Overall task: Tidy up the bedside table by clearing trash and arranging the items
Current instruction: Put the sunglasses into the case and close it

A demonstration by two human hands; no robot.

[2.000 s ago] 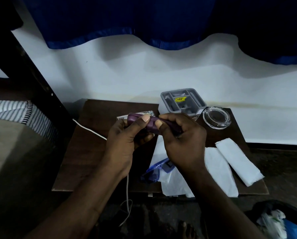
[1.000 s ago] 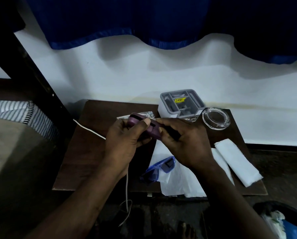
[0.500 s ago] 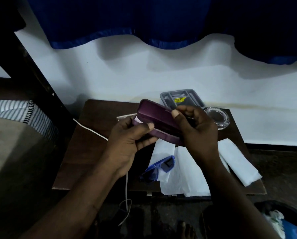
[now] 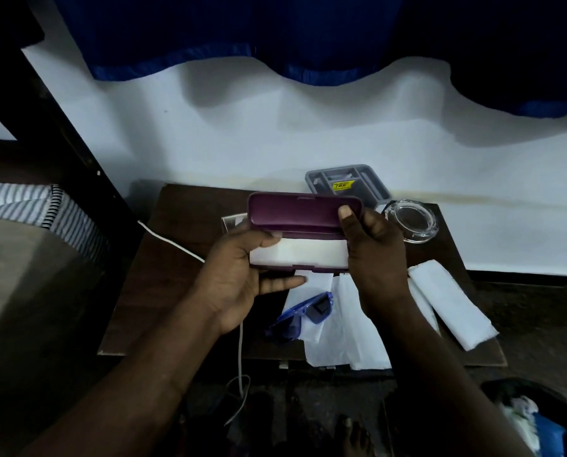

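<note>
The left hand [image 4: 239, 275] cups the left end of the open purple glasses case [image 4: 303, 211], held above the bedside table [image 4: 183, 219]; its pale inside is maybe a cloth. The right hand [image 4: 374, 255] pinches the lid's right end. Below it lie blue glasses [image 4: 303, 313].

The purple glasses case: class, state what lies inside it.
The open purple glasses case shows only a white lining or cloth inside, no glasses visible; anything beneath it is covered.
</note>
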